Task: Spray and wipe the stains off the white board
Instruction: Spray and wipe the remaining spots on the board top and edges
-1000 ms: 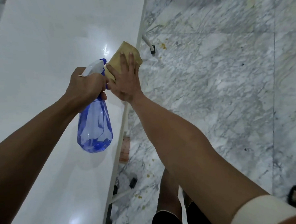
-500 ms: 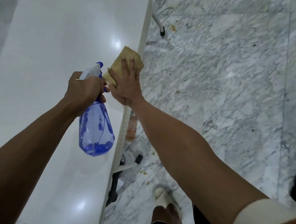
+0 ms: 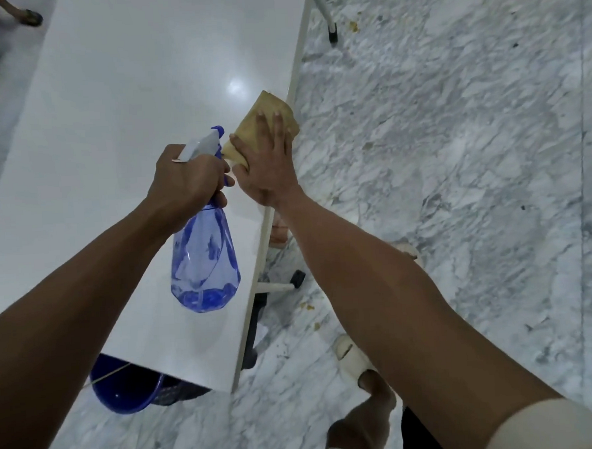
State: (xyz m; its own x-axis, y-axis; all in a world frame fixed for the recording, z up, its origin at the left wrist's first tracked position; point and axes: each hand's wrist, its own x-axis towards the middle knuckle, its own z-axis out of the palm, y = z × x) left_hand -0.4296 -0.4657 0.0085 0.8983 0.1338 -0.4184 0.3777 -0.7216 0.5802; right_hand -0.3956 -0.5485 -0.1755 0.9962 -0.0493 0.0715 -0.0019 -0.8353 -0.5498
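You have one white board [image 3: 118, 137], one blue spray bottle [image 3: 204, 263], one tan cloth [image 3: 265, 121] at the board's right edge, and one blue bucket [image 3: 125, 391] under its near corner.

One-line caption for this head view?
Left hand grips blue spray bottle; right hand presses tan cloth on white board.

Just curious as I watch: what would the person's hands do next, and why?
Probably slide the cloth along the board edge. The right hand presses it flat there, while the left hand only holds the bottle aside.
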